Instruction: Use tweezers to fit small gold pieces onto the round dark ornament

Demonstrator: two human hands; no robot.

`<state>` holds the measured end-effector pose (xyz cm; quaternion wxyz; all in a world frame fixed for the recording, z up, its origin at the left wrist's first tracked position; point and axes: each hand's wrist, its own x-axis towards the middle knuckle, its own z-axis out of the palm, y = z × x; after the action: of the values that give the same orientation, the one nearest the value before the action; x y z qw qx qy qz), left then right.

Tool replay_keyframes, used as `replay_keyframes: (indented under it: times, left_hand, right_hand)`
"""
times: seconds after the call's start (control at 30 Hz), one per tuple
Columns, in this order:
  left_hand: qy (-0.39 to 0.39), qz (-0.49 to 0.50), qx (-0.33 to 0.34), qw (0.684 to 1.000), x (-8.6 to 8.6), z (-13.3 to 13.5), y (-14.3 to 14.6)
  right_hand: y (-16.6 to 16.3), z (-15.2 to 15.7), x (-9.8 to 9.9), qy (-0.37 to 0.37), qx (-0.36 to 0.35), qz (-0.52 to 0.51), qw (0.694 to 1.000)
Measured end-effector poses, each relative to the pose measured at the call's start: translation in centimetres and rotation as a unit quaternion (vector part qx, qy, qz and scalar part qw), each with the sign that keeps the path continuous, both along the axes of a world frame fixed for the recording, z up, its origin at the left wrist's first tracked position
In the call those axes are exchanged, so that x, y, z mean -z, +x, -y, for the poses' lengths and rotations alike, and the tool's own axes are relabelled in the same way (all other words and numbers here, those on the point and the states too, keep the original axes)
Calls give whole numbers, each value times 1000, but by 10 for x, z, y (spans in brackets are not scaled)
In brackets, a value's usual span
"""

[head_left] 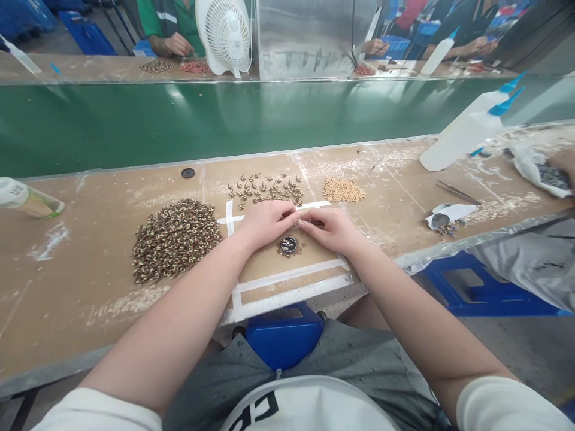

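- Surface [90, 197]: brown sheeting, scuffed and streaked with pale residue, running out to both sides of the dish [288, 245].
- White tape [287, 276]: flat, matte strips framing the area around the dish. Advisable, in my judgement, to work inside this frame.
- Heap of parts [177, 239]: left of the dish, a rough, rounded mound of small brassy and dark pieces with pale ring-like faces. Forearm clearance is limited; a sideways sweep could probably spill its edge.
- Left hand [269, 222] and right hand [331, 227]: just beyond the dish, to its left and right, fingertips meeting. Whether either hand's fingers are clamped on a part cannot be told; any piece there is too small. Judged good practice: wrists low, light fingertip pressure, one hand steadying while the other adjusts.
- Loose parts [265, 190]: beyond the dish, spread thinly, several with hooked ends. Spacing should make single pick-up easier.
- Pale beads [344, 190]: beyond the dish and to its right, a low patch of tiny, rounded grains, likely to roll if brushed.
- Dish: shallow, round, dark inside, bright-rimmed, holding small pale bits; spots mark the surface around it. It should stay level and unbumped.
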<state>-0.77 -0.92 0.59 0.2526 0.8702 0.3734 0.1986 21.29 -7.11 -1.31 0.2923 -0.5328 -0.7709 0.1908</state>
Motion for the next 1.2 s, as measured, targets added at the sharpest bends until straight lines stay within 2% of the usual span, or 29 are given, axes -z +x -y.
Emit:
replay_keyframes:
  times: [0.3, 0.6, 0.73, 0.9, 1.1, 1.2]
  left_hand:
    - [23, 51, -25, 998, -3, -1, -2]
    - [-37, 66, -36, 996, -3, -2, -2]
    - [-89, 104, -40, 990, -3, -4, -3]
    - [-101, 141, -42, 984, 1, -6, -3]
    - [-45, 118, -43, 991, 0, -3, -3]
    - [-16, 113, -41, 993, -3, -1, -2]
  right_hand:
    - [1, -2, -2, 51, 47, -72, 995]
    - [1, -2, 1, 76, 41, -71, 994]
    - [3, -3, 2, 60, 38, -67, 995]
    - [2, -3, -1, 25, 16, -65, 997]
    - [4, -3, -1, 27, 26, -65, 997]
    - [5, -3, 0, 28, 7, -56, 998]
